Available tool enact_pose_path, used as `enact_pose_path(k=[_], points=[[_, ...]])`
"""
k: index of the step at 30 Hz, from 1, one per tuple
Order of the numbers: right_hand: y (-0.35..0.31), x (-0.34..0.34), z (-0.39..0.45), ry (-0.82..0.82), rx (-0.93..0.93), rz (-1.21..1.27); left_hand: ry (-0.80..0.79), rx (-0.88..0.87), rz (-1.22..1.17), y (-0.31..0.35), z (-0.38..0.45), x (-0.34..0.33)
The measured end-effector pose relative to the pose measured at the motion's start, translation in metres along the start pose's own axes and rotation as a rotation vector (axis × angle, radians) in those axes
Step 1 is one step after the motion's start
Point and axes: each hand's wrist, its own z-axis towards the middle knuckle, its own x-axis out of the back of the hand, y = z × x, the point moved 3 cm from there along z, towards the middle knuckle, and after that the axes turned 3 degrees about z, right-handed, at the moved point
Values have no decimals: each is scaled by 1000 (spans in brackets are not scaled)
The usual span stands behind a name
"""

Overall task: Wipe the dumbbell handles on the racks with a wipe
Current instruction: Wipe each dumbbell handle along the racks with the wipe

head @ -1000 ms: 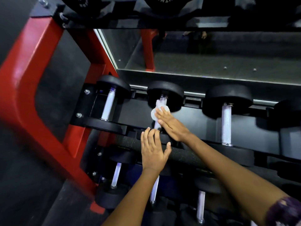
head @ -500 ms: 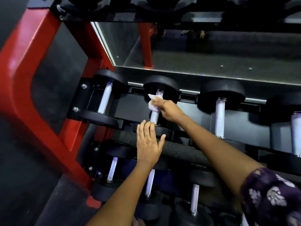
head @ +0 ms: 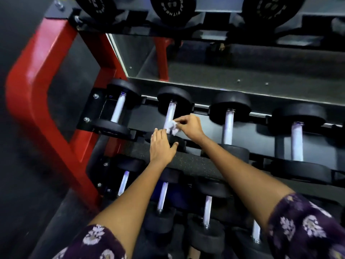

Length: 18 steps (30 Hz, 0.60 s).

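1. The right hand (head: pixel 190 126) pinches a crumpled white wipe (head: pixel 172 127) between thumb and fingertips, pressing it against the lower part of the pale handle (head: pixel 170 114) of the second dumbbell from the left on the middle tier; the wipe sits just above that dumbbell's near head.
2. The left hand (head: pixel 162 146) lies flat with its fingers straight and together, thumb spread to the side, resting on the near black head (head: pixel 175 142) of the same dumbbell; its fingertips reach just beside the wipe — whether they touch it cannot be told.
3. The two hands are close together, the left just below and to the left of the right; both forearms are bare, with dark floral sleeves (head: pixel 306 228) at the bottom edge.
4. The rack's red frame (head: pixel 29 86) curves down the left side; a speckled black rail (head: pixel 190 163) runs between the middle and lower tiers.
5. Three more dumbbells lie on the middle tier — one to the left (head: pixel 117 109) and two to the right (head: pixel 228 126), (head: pixel 296 141); all have pale handles and black heads.
6. The lower tier holds further dumbbells (head: pixel 162 197), partly hidden by the arms; large black dumbbell heads (head: pixel 171 8) sit on the top tier.
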Motion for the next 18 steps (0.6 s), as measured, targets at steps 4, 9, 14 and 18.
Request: enact_pose_path(k=[4,9,14,18], points=[[7,41,-32,114,-58,34,-95,21,-66,25,-13,5],[12,82,-76,186,-98,87,-185,-156,-115,72,-43,3],[26,113,-102,241,-112,-8,-219,-175,-189,117,-73,-7],[45,146,-103,298,-159,-41,-259,-120,-152,142,-80,-28]])
